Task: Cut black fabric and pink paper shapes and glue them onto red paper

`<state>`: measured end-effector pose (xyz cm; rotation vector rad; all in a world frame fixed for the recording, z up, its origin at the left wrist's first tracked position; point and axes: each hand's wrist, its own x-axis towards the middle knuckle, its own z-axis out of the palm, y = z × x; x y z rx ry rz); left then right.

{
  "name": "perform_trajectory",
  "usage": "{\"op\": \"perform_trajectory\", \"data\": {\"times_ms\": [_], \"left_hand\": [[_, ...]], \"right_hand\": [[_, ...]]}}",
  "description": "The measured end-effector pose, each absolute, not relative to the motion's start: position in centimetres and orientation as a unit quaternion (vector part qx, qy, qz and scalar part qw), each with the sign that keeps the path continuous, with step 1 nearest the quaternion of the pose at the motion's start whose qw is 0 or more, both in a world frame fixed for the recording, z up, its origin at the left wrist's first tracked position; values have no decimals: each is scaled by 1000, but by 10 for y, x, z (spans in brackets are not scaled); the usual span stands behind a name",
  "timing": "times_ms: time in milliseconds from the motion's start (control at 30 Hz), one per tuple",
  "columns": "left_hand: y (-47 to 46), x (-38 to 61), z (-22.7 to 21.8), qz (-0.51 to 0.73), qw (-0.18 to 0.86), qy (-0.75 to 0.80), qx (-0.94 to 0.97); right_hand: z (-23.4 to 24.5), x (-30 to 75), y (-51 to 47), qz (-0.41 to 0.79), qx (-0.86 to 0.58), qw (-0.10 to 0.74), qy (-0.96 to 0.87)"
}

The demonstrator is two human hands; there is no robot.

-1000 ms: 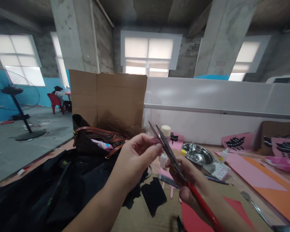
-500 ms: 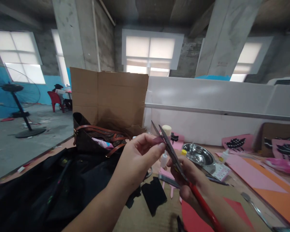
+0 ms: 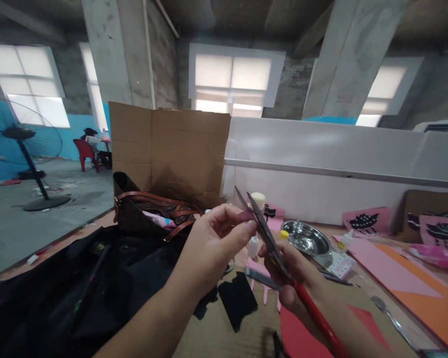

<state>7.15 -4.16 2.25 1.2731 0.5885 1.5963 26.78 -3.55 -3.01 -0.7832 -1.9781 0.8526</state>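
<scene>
My left hand [image 3: 212,243] pinches a small dark red paper scrap [image 3: 245,216] between thumb and fingers, raised above the table. My right hand [image 3: 294,283] grips red-handled scissors [image 3: 269,236]; the blades are slightly parted and close around the scrap's edge. Below the hands lie a black paper piece [image 3: 239,300] and a red sheet [image 3: 302,338] on the brown table.
A brown handbag [image 3: 149,214] and black cloth [image 3: 78,283] sit at left before a cardboard screen [image 3: 168,149]. A steel bowl [image 3: 306,237], small glue bottles [image 3: 252,246], pink and orange sheets [image 3: 406,278] and pink cards with black cut-outs [image 3: 366,220] lie to the right. Far left stands a fan [image 3: 30,164].
Both hands hold nearly still; the scissors and scrap have shifted slightly right and up in view as the head moved a little.
</scene>
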Motion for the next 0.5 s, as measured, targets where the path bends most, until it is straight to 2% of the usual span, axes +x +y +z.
{"op": "perform_trajectory", "data": {"times_ms": [500], "left_hand": [[-44, 71, 23, 656, 506, 218, 515]], "right_hand": [[-27, 266, -39, 363, -300, 404, -784]]}}
